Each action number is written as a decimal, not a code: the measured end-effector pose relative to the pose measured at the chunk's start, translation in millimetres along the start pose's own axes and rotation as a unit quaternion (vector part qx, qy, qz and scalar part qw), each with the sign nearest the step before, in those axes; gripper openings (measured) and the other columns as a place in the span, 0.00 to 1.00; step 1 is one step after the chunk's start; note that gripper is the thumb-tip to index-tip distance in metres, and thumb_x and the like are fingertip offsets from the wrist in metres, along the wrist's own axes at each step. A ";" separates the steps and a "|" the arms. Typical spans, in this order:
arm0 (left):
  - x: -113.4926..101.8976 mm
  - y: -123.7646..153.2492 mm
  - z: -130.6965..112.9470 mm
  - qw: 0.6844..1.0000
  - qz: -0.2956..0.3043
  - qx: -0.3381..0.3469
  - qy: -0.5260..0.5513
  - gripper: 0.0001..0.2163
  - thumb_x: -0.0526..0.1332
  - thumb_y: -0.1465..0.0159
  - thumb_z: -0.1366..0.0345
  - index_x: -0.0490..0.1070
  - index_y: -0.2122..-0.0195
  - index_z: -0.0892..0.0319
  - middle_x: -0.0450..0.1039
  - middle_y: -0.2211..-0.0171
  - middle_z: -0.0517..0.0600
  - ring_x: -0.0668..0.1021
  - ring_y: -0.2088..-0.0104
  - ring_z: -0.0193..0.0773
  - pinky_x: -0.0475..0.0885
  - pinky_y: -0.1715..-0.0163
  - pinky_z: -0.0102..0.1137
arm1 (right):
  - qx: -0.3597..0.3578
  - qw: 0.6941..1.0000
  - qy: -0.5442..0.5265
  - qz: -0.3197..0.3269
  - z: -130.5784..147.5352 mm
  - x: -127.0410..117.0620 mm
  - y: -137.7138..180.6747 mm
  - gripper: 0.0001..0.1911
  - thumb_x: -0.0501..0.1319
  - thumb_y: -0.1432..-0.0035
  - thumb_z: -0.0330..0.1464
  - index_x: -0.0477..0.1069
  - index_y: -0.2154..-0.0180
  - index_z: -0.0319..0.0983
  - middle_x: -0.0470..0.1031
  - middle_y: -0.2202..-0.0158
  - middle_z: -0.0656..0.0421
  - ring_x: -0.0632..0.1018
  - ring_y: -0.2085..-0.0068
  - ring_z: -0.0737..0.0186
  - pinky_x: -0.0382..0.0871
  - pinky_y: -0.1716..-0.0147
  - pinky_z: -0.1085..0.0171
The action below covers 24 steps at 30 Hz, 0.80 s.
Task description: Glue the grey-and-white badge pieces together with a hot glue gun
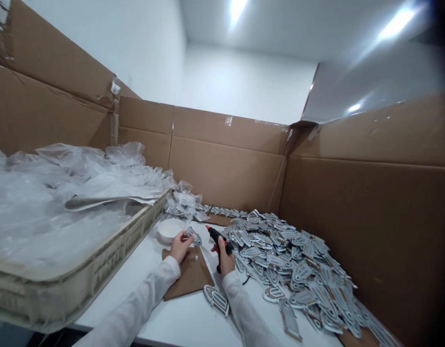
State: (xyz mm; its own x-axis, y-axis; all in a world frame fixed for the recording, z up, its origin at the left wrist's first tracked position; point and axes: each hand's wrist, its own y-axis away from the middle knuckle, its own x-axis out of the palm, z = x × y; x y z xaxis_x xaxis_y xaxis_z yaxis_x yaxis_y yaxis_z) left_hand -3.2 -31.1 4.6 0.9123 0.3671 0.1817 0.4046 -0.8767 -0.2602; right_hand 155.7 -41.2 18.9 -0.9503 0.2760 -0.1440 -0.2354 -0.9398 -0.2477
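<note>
My left hand (181,246) pinches a small grey-and-white flat piece (193,236), whose far end sticks out to the right. In my right hand (225,258) is a black glue gun (217,237) with an orange-red tip, which points up and left, apart from the piece. Below both hands a brown board (189,274) lies on the white table (179,320), with a small whitish blob (196,258) on it. A loose arch-shaped piece (217,300) lies at the board's right corner. Just beyond my left hand stands a white bowl (170,230).
A big heap of similar arched pieces (280,255) spreads over the right side. On the left, a cream plastic crate (110,262) holds clear plastic bags (74,173). More bagged pieces (186,202) lie behind the bowl. Tall cardboard walls (229,164) surround the table.
</note>
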 end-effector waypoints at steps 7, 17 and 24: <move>3.6 3.3 -1.4 0.995 0.052 -0.053 0.066 0.18 0.67 0.58 0.55 0.71 0.70 0.63 0.75 0.72 0.51 0.78 0.72 0.40 0.70 0.69 0.31 | -0.012 0.998 -0.012 0.064 -1.2 3.6 5.0 0.30 0.51 0.57 0.58 0.69 0.86 0.38 0.73 0.78 0.54 0.71 0.70 0.57 0.61 0.65 0.62; 5.0 7.5 -3.7 0.989 0.091 -0.095 0.074 0.18 0.67 0.57 0.57 0.72 0.69 0.64 0.75 0.75 0.50 0.78 0.73 0.40 0.70 0.76 0.27 | -0.063 0.994 0.002 0.087 5.6 3.5 8.8 0.21 0.56 0.55 0.50 0.64 0.86 0.40 0.68 0.83 0.59 0.70 0.76 0.60 0.61 0.70 0.64; 5.3 7.9 -4.1 0.987 0.089 -0.109 0.081 0.20 0.68 0.59 0.55 0.71 0.68 0.63 0.75 0.75 0.49 0.78 0.76 0.38 0.70 0.78 0.27 | -0.058 0.994 0.014 0.093 11.2 3.3 10.5 0.20 0.55 0.54 0.48 0.62 0.86 0.41 0.66 0.85 0.60 0.68 0.78 0.61 0.60 0.73 0.64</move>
State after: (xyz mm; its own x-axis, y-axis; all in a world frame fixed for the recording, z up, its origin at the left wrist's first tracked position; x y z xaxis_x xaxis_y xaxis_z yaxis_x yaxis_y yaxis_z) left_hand 4.6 -37.3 7.5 0.9381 0.1623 0.3061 0.1994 -0.9754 -0.0938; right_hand 147.8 -52.4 26.6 -0.9687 0.1070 -0.2240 -0.0296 -0.9457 -0.3237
